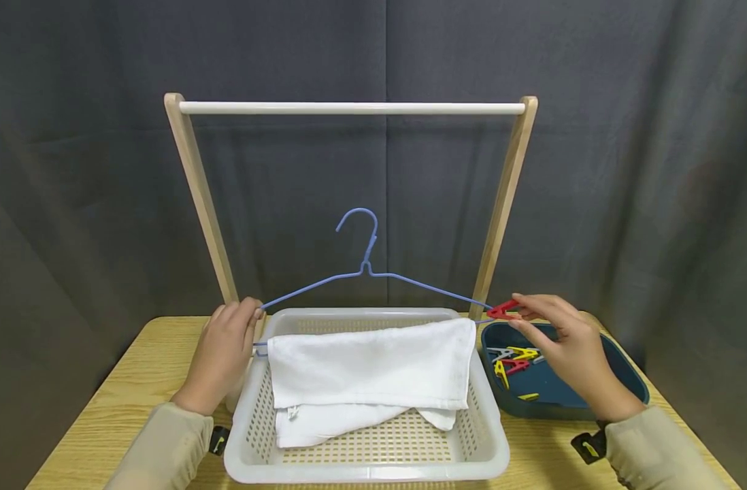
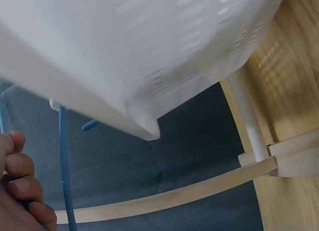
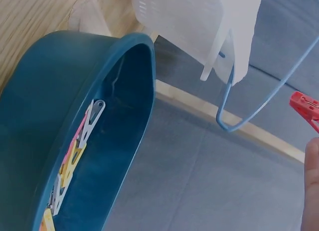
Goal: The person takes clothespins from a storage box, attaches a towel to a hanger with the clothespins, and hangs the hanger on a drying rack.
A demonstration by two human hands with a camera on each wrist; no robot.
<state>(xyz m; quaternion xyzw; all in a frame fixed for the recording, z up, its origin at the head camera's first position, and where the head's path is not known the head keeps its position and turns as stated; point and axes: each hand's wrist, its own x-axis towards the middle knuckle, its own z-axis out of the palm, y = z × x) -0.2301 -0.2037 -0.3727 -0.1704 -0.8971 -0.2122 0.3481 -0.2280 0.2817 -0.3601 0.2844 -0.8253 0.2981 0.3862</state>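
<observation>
A blue wire clothes hanger [image 1: 371,246] is held up over the white basket, its hook pointing upward. Over its lower bar hangs a folded white cloth [image 1: 373,367]. My left hand [image 1: 225,344] grips the hanger's left end, fingers curled, as the left wrist view also shows [image 2: 22,178]. Between thumb and fingers, my right hand [image 1: 566,340] pinches a red clothespin [image 1: 502,310] close by the hanger's right end. In the right wrist view the clothespin [image 3: 305,106] appears apart from the hanger's bent corner [image 3: 230,125].
The white perforated basket [image 1: 367,471] stands on the wooden table [image 1: 137,361] under the cloth. To its right is a dark teal tub [image 1: 566,412] with several red, yellow and grey clothespins [image 1: 517,366]. Behind rises a wooden rack with a white crossbar [image 1: 352,108].
</observation>
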